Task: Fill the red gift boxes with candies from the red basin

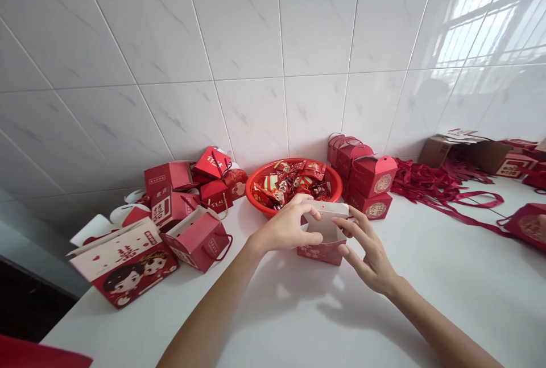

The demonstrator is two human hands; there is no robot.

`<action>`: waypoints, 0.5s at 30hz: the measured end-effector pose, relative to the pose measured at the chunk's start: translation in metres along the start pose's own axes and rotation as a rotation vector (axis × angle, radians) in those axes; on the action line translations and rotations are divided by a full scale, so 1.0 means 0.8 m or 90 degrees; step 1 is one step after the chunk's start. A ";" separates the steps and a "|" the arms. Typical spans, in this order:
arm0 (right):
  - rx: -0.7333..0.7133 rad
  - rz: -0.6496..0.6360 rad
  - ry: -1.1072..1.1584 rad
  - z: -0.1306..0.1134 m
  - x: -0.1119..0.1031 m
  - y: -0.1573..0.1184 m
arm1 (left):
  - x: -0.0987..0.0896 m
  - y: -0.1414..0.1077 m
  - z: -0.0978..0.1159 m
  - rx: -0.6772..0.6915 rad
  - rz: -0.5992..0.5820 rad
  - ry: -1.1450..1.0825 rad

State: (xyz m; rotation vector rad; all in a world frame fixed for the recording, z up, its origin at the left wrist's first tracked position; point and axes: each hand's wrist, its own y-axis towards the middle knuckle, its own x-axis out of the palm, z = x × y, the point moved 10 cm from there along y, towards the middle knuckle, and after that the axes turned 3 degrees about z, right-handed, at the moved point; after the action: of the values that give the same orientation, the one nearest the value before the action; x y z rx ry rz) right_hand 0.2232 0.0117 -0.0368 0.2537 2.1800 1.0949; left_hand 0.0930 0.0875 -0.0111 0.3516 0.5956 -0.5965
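While the open-topped red-and-white cardboard box (321, 253) sat on the white counter (277, 328), the left hand (288, 224) and right hand (373, 260) curved around it, actual grip impossible to tell. Seemed light, crushable; its sides looked safest.

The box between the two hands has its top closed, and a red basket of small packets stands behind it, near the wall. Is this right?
Not closed: the head view shows the box open at the top, between the left hand and right hand. The red basket of small packets does stand behind it, near the wall.
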 end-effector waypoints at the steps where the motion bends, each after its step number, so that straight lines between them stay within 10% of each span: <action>1: 0.006 -0.002 0.000 0.001 0.001 0.000 | 0.000 0.000 0.000 0.001 0.002 0.002; 15: -0.015 0.021 0.022 -0.003 -0.008 0.005 | -0.003 0.002 0.001 0.034 0.009 0.027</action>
State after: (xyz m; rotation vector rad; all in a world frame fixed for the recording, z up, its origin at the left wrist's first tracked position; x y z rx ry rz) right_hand 0.2260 0.0096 -0.0291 0.2636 2.1996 1.1499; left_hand 0.0930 0.0891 -0.0087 0.4192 0.6176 -0.5937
